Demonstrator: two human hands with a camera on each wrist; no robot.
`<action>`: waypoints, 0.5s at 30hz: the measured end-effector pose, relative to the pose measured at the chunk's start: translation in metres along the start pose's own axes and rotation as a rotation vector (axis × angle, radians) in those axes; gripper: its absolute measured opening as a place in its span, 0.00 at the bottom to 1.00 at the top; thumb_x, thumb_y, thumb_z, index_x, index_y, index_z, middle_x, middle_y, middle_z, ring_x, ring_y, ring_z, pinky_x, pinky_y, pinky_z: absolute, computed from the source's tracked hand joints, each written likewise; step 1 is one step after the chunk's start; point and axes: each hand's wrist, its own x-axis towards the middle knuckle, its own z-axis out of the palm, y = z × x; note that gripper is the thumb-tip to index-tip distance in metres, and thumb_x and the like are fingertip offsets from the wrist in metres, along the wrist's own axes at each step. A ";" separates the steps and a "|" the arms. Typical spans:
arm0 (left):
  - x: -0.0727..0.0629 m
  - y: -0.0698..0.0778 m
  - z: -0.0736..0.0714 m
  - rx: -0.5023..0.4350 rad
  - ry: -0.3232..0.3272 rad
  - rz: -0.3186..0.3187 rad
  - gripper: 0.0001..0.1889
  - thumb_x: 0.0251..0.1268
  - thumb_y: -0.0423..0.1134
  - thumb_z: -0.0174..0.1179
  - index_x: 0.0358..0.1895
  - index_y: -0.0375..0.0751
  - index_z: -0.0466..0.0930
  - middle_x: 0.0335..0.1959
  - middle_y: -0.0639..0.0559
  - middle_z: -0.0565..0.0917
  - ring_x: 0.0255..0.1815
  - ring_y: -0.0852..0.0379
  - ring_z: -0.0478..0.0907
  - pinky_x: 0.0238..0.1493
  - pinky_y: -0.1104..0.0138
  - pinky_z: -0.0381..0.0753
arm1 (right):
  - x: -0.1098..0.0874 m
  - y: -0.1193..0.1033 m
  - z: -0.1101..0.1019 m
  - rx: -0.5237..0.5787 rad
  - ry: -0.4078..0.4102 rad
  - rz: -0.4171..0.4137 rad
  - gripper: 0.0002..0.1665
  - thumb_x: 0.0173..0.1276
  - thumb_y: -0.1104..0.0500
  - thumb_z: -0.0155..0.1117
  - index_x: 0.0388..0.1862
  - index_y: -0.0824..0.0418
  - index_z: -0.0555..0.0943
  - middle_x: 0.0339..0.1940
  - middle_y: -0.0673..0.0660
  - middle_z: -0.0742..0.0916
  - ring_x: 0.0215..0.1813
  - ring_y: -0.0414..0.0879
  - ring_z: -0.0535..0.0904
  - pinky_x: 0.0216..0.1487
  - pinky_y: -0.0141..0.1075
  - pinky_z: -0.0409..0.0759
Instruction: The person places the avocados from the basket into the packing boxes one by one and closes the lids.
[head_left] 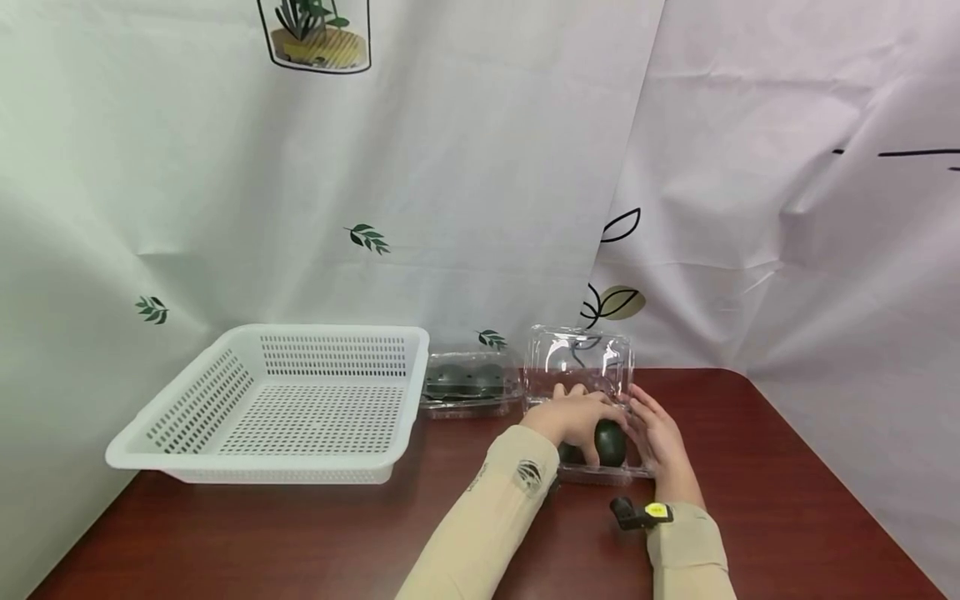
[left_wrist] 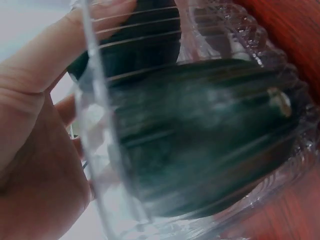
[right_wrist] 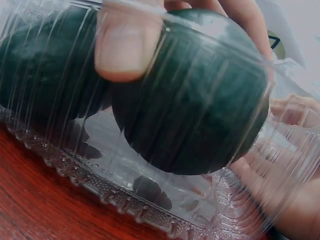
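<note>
Two dark green avocados show in a clear plastic clamshell box, whose lid (head_left: 577, 358) stands raised at the back. My left hand (head_left: 573, 417) reaches into the box and grips the right avocado (head_left: 610, 442), thumb in front and fingers behind in the right wrist view. The other avocado (left_wrist: 210, 135) lies beside it, mostly covered by the left hand in the head view. My right hand (head_left: 662, 437) rests against the right side of the box (right_wrist: 100, 175), its fingers fairly straight.
A white perforated basket (head_left: 397, 454) stands on the left of the reddish-brown table (head_left: 772, 483). Behind, between basket and open box, sits a closed clear box (head_left: 468, 383) with dark green fruit inside. A printed cloth (head_left: 480, 167) hangs along the table's back edge.
</note>
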 end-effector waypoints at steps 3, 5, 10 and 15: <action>0.000 0.000 -0.002 0.013 -0.024 0.013 0.37 0.33 0.50 0.77 0.55 0.73 0.74 0.61 0.69 0.67 0.54 0.62 0.62 0.50 0.61 0.60 | 0.000 0.000 0.000 0.005 -0.003 -0.011 0.32 0.75 0.56 0.44 0.74 0.59 0.51 0.40 0.38 0.82 0.45 0.32 0.77 0.47 0.27 0.73; 0.000 0.001 -0.002 0.017 -0.044 0.024 0.37 0.34 0.48 0.77 0.56 0.73 0.73 0.62 0.69 0.66 0.55 0.62 0.62 0.52 0.61 0.60 | -0.001 -0.001 0.001 0.010 -0.005 -0.016 0.32 0.75 0.56 0.44 0.74 0.60 0.51 0.40 0.38 0.82 0.45 0.33 0.77 0.47 0.27 0.73; 0.001 0.001 -0.003 0.030 -0.083 0.035 0.38 0.36 0.47 0.77 0.57 0.74 0.71 0.64 0.71 0.64 0.59 0.64 0.61 0.56 0.63 0.60 | -0.001 -0.001 0.002 0.021 0.005 -0.009 0.31 0.75 0.58 0.43 0.74 0.60 0.51 0.38 0.38 0.82 0.44 0.33 0.78 0.46 0.27 0.74; 0.001 0.001 -0.003 0.048 -0.087 0.037 0.38 0.36 0.46 0.77 0.57 0.74 0.71 0.65 0.71 0.63 0.60 0.64 0.61 0.58 0.63 0.59 | 0.000 -0.002 0.003 0.031 0.014 0.003 0.30 0.75 0.58 0.43 0.74 0.59 0.52 0.38 0.39 0.83 0.43 0.33 0.78 0.45 0.27 0.74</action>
